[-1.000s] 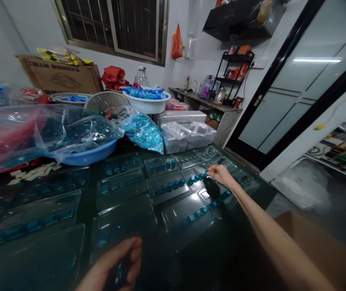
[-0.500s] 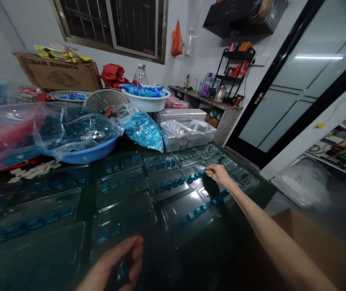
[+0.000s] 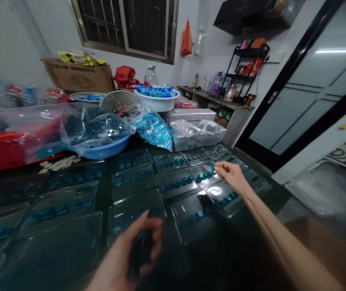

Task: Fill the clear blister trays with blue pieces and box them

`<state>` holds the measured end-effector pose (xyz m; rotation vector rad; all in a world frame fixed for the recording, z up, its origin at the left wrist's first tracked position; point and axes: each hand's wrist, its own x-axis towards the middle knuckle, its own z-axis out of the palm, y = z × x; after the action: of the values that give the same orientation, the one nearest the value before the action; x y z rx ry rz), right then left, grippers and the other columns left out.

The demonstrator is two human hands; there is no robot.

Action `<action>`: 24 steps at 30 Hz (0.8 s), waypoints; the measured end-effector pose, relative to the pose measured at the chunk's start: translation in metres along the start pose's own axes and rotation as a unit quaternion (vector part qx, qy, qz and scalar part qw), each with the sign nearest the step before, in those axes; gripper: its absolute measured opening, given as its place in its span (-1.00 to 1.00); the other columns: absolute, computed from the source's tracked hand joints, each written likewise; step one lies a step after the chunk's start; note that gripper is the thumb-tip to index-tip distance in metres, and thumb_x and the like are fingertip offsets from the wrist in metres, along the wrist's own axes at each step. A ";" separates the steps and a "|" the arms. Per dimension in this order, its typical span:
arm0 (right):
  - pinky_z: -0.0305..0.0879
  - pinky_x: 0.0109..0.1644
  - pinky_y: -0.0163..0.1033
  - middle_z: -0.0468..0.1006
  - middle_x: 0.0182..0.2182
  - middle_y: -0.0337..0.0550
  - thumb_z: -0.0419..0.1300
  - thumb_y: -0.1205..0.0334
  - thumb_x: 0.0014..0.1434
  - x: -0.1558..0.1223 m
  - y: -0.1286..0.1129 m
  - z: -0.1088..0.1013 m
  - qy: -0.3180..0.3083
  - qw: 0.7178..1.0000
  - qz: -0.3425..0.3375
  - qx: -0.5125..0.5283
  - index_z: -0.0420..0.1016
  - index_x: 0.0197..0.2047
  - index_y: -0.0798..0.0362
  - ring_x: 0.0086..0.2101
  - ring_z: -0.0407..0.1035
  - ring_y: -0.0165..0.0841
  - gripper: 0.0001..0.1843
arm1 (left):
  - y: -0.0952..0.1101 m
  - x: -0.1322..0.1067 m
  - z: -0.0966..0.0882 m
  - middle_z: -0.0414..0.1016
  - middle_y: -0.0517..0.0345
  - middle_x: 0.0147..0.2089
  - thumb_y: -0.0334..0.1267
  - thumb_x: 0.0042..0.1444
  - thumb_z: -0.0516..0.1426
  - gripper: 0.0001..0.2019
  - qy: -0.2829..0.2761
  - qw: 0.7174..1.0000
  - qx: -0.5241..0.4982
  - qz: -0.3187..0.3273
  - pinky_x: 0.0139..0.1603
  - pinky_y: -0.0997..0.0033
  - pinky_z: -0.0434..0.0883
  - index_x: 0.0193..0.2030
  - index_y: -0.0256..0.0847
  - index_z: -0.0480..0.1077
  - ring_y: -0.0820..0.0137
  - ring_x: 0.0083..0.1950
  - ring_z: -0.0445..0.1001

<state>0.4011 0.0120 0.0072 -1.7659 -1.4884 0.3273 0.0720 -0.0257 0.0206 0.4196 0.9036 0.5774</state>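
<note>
My right hand (image 3: 229, 173) is over a clear plastic tray (image 3: 201, 165) on the dark table, fingertips pinched on a small teal piece (image 3: 212, 167). A row of shiny teal pieces (image 3: 204, 176) lies in that tray, just left of my fingers. Closer to me, my left hand (image 3: 136, 246) is curled above the table, blurred. Something dark and glossy shows inside its palm, too unclear to name. Around both hands lie several more clear trays, many with rows of teal pieces (image 3: 177, 182).
Behind the trays stand a blue basin (image 3: 106, 151) under clear plastic, a bag of teal pieces (image 3: 154, 129), stacked clear trays (image 3: 197, 137) and a white basin (image 3: 156, 104) of blue items. A red crate (image 3: 3, 149) is at left; a cardboard box (image 3: 315, 238) sits below right.
The view has turned left, so the scene sits further right. My right hand stays at the same tray's row, still pinched. My left hand appears a little higher and further right.
</note>
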 end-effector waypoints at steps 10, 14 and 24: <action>0.20 -0.40 -0.35 0.38 -0.42 -0.23 0.08 0.27 0.06 -0.100 -0.131 0.053 -0.161 0.962 -0.117 0.185 0.37 -0.27 0.03 -0.43 0.27 -0.45 -0.87 | -0.008 -0.013 0.022 0.21 0.22 -0.51 -0.10 -0.05 0.10 -0.76 -0.043 0.996 0.038 0.075 -0.73 0.62 -0.09 -0.39 -0.27 0.33 0.58 -0.62 0.21; 0.19 -0.43 -0.35 0.34 -0.46 -0.24 0.07 0.28 0.06 -0.106 -0.140 0.062 -0.169 0.958 -0.131 0.190 0.36 -0.29 0.02 -0.47 0.25 -0.45 -0.89 | -0.010 -0.022 0.016 0.18 0.24 -0.61 -0.08 -0.05 0.10 -0.72 -0.032 0.993 0.037 0.105 -0.72 0.61 -0.08 -0.51 -0.29 0.27 0.58 -0.64 0.18; 0.24 -0.40 -0.31 0.37 -0.43 -0.22 0.13 0.31 0.02 -0.125 -0.153 0.068 -0.130 0.954 -0.149 0.227 0.41 -0.22 -0.04 -0.44 0.28 -0.42 -0.79 | -0.012 -0.025 0.007 0.21 0.25 -0.52 -0.21 -0.10 0.14 -0.82 -0.039 0.997 -0.022 0.061 -0.71 0.64 -0.06 -0.42 -0.27 0.27 0.59 -0.60 0.22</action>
<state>0.2135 -0.0758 0.0337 -1.1498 -1.6744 0.7044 0.0691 -0.0512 0.0331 0.4573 0.7927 0.6862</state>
